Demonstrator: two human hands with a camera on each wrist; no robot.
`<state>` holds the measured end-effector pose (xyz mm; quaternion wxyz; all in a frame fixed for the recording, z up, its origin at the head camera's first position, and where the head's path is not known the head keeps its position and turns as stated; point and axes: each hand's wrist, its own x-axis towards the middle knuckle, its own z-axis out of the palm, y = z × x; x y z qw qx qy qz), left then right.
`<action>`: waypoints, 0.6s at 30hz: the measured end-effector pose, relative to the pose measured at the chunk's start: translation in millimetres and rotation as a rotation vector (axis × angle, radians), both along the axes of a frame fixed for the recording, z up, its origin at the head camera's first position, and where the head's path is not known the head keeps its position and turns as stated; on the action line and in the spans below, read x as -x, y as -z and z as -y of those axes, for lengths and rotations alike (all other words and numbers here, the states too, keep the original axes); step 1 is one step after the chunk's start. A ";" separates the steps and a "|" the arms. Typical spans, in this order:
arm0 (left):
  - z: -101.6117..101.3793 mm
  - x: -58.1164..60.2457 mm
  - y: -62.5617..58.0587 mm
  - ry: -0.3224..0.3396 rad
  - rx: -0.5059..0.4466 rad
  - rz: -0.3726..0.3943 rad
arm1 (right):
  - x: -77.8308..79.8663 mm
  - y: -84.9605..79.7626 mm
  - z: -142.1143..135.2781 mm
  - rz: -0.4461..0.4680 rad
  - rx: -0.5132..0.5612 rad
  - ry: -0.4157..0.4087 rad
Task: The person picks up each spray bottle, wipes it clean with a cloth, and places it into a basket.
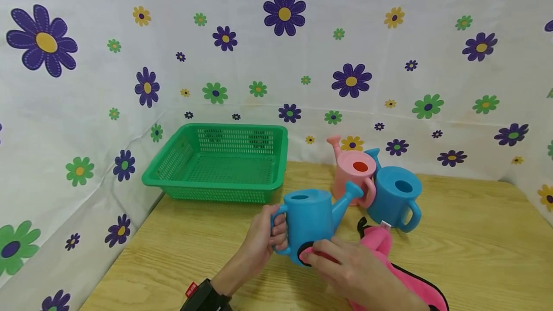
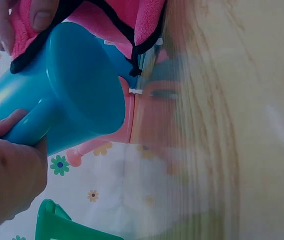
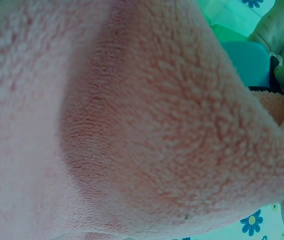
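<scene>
My left hand (image 1: pixel 263 234) grips the handle of a blue toy watering can (image 1: pixel 308 215), its spout pointing right. In the left wrist view the can (image 2: pixel 87 80) is tilted, its base showing. With my right hand (image 1: pixel 352 265) I hold a pink fleecy cloth (image 1: pixel 421 284) with black edging, a fold of it pressed against the can's lower side. The rest of the cloth trails down to the right under my forearm. Close up, the cloth (image 3: pixel 146 120) fills most of the right wrist view.
Behind the cloth, a pink watering can (image 1: pixel 345 174) and a second blue watering can (image 1: pixel 390 200) stand side by side on the wooden table (image 1: pixel 475 248). A green plastic basket (image 1: pixel 233 186) sits at the back left. A flower-print sheet (image 1: pixel 242 61) hangs behind.
</scene>
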<state>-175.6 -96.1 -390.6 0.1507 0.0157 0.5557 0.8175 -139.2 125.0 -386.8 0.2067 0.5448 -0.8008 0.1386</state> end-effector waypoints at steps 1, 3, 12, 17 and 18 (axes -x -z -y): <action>-0.1 -0.4 0.6 -0.001 0.001 0.004 | 0.6 0.0 -0.2 -0.008 0.008 0.002; -0.5 -1.1 2.1 0.001 0.011 0.013 | 1.6 0.5 -1.1 -0.014 0.018 0.005; -1.1 -2.6 8.6 0.040 0.051 0.031 | 4.6 0.9 -3.1 -0.066 0.098 0.027; -1.2 -4.4 8.8 0.052 0.071 0.013 | 9.8 -4.2 -7.3 -0.167 0.186 0.042; -1.2 -4.8 8.9 0.054 0.074 0.009 | 11.0 -5.3 -7.9 -0.187 0.205 0.040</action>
